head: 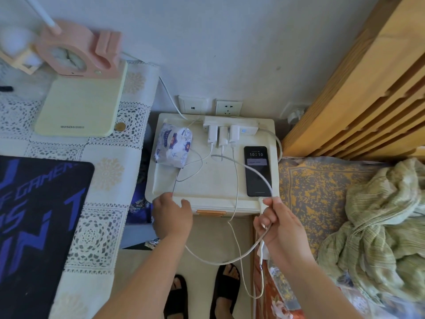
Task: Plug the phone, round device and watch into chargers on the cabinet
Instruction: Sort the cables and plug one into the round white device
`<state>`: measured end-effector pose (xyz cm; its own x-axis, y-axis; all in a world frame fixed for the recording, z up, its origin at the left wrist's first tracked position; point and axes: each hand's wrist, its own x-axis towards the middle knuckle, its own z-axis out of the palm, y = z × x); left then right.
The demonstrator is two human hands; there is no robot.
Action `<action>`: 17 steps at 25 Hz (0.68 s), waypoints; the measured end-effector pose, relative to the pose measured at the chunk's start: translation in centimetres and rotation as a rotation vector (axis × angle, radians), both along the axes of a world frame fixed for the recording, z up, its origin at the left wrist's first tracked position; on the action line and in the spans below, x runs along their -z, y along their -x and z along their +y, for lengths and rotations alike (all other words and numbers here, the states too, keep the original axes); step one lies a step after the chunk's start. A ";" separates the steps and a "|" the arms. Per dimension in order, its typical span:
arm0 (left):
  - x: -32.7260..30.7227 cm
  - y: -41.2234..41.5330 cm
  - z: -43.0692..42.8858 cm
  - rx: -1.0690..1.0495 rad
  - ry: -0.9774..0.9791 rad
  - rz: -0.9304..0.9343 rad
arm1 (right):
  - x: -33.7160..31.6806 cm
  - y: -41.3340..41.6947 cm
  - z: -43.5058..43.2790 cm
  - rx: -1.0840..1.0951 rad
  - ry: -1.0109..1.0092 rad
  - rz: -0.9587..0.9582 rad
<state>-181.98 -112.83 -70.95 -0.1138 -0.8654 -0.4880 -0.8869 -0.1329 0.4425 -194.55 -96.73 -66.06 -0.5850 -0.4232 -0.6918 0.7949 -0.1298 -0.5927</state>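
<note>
A black phone [257, 171] lies on the right side of the cream cabinet top [213, 185], its screen lit and a white cable plugged into its near end. My right hand [279, 226] is closed around a thick white charging cable [250, 252] just in front of the phone. My left hand [171, 215] rests at the cabinet's front left edge, fingers pinched on a thin grey cable [176, 183]. A white power strip [230, 124] with three chargers sits at the back. No round device or watch is visible.
A tissue pack [173, 146] lies at the cabinet's back left. A table with a lace cloth [103, 171], yellow lamp base [80, 104] and dark mouse mat [34, 226] stands to the left. A bed with a green blanket [379, 226] is to the right. Wall sockets [228, 108] sit behind.
</note>
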 end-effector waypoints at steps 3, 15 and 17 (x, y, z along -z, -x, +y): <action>1.4 -0.9 -0.2 -0.116 -0.181 -0.091 | 0.4 0.6 0.2 0.074 -0.008 -0.057; -1.4 -0.6 5.5 -0.024 -0.210 0.341 | 2.3 1.1 -0.5 0.139 -0.330 -0.156; -2.1 -0.5 6.7 -0.016 -0.211 0.426 | 3.0 1.1 -0.7 0.091 -0.477 -0.164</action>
<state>-181.44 -106.14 -68.80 -0.3297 -0.7558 -0.5658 -0.6294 -0.2707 0.7284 -195.63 -97.47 -69.07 -0.4726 0.0094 -0.8813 0.8803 0.0515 -0.4715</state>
